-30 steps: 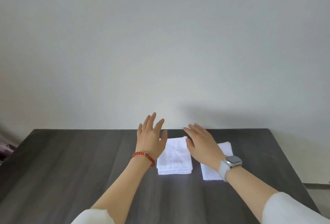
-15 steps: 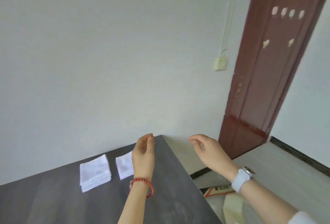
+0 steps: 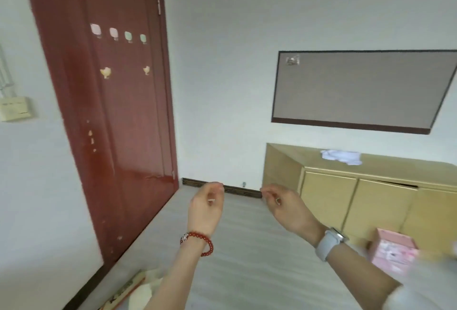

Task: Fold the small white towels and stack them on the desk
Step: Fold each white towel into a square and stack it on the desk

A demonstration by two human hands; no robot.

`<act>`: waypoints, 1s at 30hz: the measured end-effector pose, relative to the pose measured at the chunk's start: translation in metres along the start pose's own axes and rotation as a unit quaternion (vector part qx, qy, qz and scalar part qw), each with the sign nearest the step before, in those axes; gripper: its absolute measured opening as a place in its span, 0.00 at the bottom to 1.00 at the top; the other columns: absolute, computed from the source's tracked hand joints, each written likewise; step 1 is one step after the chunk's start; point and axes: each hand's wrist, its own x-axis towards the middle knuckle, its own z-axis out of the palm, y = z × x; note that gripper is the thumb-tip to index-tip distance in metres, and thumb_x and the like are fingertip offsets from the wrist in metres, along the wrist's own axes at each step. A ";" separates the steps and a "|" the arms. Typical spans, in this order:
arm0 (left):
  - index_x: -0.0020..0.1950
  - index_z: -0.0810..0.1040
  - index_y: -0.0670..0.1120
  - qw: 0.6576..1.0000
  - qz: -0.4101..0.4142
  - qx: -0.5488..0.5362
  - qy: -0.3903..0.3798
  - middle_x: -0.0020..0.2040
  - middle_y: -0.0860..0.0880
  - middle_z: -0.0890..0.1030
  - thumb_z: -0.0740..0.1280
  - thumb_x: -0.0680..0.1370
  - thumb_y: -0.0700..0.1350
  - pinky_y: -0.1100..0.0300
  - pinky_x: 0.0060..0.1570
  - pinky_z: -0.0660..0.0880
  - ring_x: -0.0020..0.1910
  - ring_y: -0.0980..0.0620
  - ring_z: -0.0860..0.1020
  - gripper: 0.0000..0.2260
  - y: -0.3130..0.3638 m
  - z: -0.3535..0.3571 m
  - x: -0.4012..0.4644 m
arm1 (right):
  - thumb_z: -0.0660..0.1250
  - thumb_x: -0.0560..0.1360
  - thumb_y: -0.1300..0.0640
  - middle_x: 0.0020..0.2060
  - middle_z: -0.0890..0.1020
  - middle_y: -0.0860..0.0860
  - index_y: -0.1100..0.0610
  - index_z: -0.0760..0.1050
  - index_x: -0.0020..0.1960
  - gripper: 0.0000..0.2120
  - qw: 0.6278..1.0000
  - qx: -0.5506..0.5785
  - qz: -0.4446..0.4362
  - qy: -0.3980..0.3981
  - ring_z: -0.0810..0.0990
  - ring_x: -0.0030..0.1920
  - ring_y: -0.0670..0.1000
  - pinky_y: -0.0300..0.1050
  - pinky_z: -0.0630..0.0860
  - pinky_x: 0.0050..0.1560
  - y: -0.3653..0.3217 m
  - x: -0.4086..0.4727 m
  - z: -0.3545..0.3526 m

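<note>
A crumpled pile of small white towels lies on top of a low yellow cabinet at the right, across the room. My left hand, with a red bead bracelet at the wrist, is raised in front of me with fingers loosely curled and nothing in it. My right hand, with a white watch at the wrist, hangs beside it, also loosely curled and holding nothing. The desk and its folded towels are out of view.
A dark red door stands at the left. Light grey floor stretches ahead to the wall. A framed board hangs above the cabinet. A pink box sits at the right; a bag lies at the bottom left.
The view has swung right, away from the desk and folded towels toward the door, floor and cabinet. Both hands lifted off the towels and now hang loosely curled in the air.
</note>
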 end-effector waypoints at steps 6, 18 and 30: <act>0.50 0.79 0.45 0.986 0.021 -0.053 -0.159 0.46 0.51 0.80 0.63 0.77 0.41 0.71 0.45 0.70 0.46 0.54 0.77 0.05 0.051 0.250 0.026 | 0.59 0.76 0.63 0.49 0.82 0.53 0.58 0.77 0.56 0.12 0.988 -0.028 0.127 0.078 0.79 0.49 0.54 0.42 0.73 0.51 0.184 0.017 -0.151; 0.50 0.79 0.44 0.958 0.055 -0.045 -0.279 0.44 0.55 0.78 0.62 0.78 0.41 0.82 0.38 0.65 0.42 0.61 0.74 0.06 0.050 0.584 0.149 | 0.57 0.77 0.62 0.48 0.82 0.56 0.58 0.77 0.57 0.13 0.957 -0.025 0.254 0.140 0.80 0.50 0.55 0.46 0.75 0.53 0.461 0.131 -0.265; 0.50 0.78 0.44 0.927 0.000 0.031 -0.374 0.43 0.52 0.78 0.61 0.78 0.42 0.65 0.44 0.66 0.46 0.54 0.76 0.07 0.016 0.880 0.314 | 0.57 0.77 0.62 0.47 0.82 0.55 0.60 0.77 0.56 0.12 0.922 -0.017 0.355 0.152 0.80 0.46 0.55 0.42 0.72 0.49 0.699 0.317 -0.357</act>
